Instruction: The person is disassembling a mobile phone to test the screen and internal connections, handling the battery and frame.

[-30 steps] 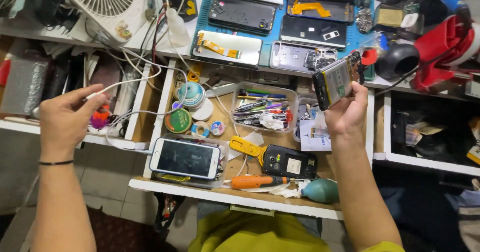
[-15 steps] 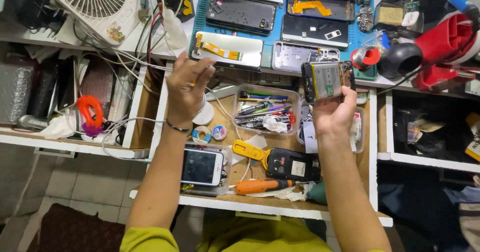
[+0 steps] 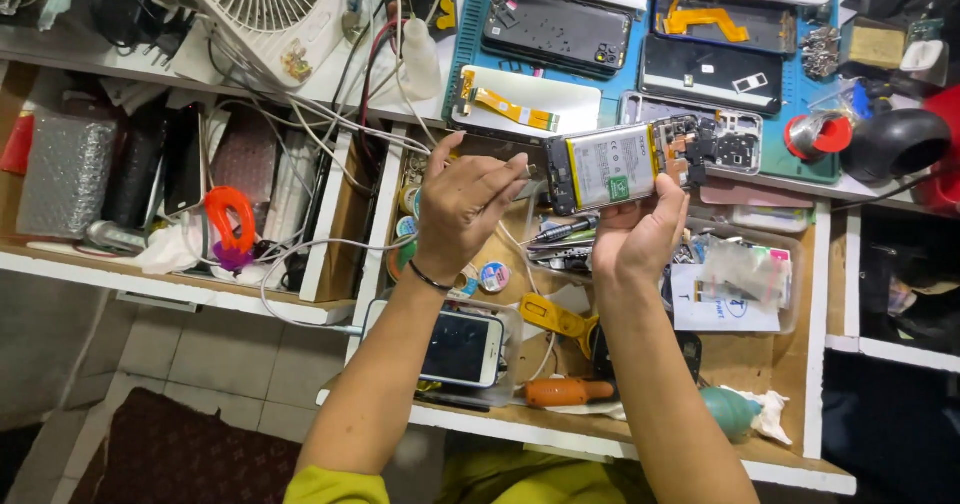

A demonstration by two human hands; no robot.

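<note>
Two hands over cluttered drawer (image 3: 800, 364): right hand (image 3: 640, 229) grips opened phone (image 3: 625, 164); left hand (image 3: 470, 204) pinches cable (image 3: 300, 254).

Across the top of the frame runs a white desk (image 3: 400, 114) bearing a blue work mat (image 3: 800, 159) at upper right, on which lie several opened phones (image 3: 557, 28) and loose screens, while a white fan (image 3: 270, 9) and tangled white cables (image 3: 330, 124) sit at upper left. Below centre, an open wooden drawer (image 3: 735, 359) holds a white phone (image 3: 460, 349), an orange-handled screwdriver (image 3: 565, 392), a yellow tool (image 3: 555, 316) and a teal blower (image 3: 728, 411). At left, a second drawer (image 3: 330, 234) carries an orange ring (image 3: 230, 219) and bubble wrap (image 3: 65, 169).
</note>
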